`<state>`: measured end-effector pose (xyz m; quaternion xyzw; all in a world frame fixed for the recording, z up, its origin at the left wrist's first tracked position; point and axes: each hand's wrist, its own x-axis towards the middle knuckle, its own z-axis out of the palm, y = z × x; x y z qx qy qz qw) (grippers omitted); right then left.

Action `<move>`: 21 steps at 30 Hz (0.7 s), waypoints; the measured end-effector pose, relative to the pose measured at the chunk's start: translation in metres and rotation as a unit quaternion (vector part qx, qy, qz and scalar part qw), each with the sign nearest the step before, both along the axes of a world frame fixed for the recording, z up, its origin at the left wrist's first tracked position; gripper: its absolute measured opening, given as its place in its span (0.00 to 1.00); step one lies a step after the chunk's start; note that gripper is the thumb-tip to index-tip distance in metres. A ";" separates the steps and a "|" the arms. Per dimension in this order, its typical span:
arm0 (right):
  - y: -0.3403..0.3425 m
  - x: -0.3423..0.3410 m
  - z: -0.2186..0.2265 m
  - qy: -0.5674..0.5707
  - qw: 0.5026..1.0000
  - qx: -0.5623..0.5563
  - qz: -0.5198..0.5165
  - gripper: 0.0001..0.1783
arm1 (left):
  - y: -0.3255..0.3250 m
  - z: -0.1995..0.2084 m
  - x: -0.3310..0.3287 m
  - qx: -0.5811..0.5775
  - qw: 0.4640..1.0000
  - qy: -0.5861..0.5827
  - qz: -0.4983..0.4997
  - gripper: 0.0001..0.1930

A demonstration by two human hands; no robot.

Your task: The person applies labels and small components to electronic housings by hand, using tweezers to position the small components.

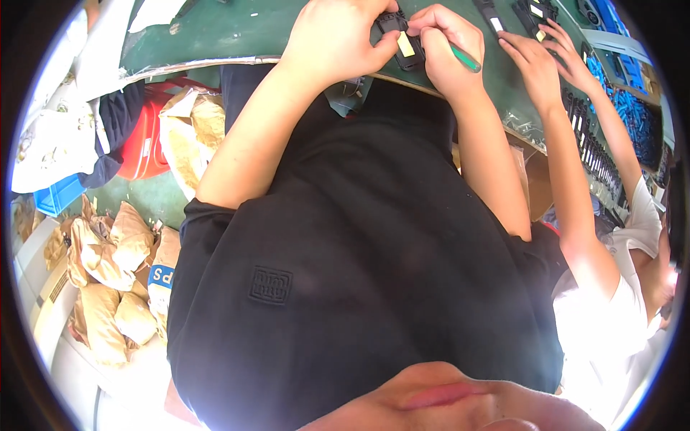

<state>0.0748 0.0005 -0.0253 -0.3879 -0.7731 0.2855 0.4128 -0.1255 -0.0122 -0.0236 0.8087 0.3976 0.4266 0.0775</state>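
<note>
At the table's near edge lies a black plastic part (408,57) with a pale yellow label (406,45) on it. My left hand (338,39) is closed on its left side, the thumb resting beside the label. From the right, my right hand (454,54) is closed around a slim tool with a green handle (466,60). Its fingertips meet the black part's upper right side. The tool's tip is hidden by my fingers, so its kind does not show.
To the right, a co-worker's hands (530,61) work at another black part (533,16). Beyond them are a row of black parts (593,144) and a heap of blue pieces (629,115). Brown paper bags (115,280), a red container (147,136) and a blue bin (59,195) stand lower left.
</note>
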 end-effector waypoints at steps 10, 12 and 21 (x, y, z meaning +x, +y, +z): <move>0.002 0.007 -0.016 0.112 0.982 -0.143 0.055 0.05 | -0.002 0.001 0.002 -0.105 0.993 -0.059 0.005 0.23; 0.001 0.007 -0.015 0.106 0.983 -0.141 0.047 0.05 | -0.002 0.001 0.002 -0.106 0.993 -0.057 0.010 0.22; 0.003 0.004 -0.013 0.097 0.984 -0.141 0.041 0.05 | -0.002 0.002 0.001 -0.113 0.992 -0.054 0.007 0.21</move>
